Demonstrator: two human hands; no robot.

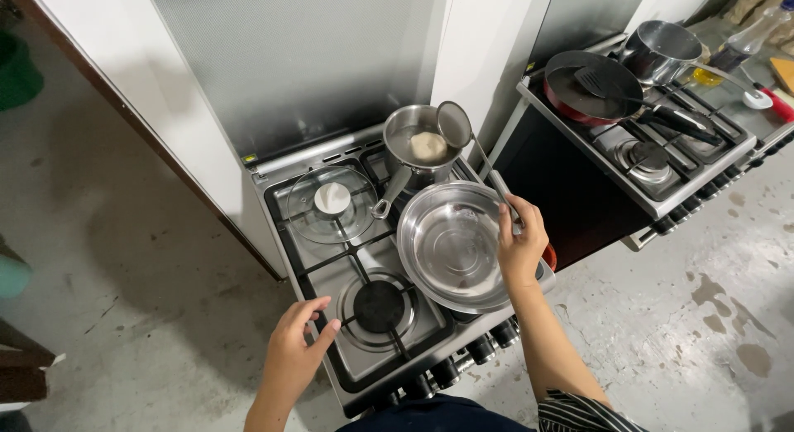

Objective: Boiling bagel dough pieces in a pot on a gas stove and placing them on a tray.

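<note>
My right hand point(521, 246) grips the long handle of a metal strainer point(453, 124), whose round mesh head hangs over a small steel saucepan point(411, 155) at the back of the stove. A pale lump point(428, 146) lies in that saucepan. Just left of the hand, a large empty steel bowl point(451, 246) sits on the front right burner. My left hand point(295, 349) rests with fingers apart on the stove's front left edge, holding nothing, near the bare front burner point(379, 306). A glass lid point(331, 204) with a white knob lies on the back left burner.
The steel stove point(331, 271) has black knobs point(463, 362) along its front. A second stove point(653, 163) to the right carries a red frying pan point(591, 88) with a black spatula and a steel pot point(662, 51). Bottles stand at far right. Stained concrete floor surrounds both.
</note>
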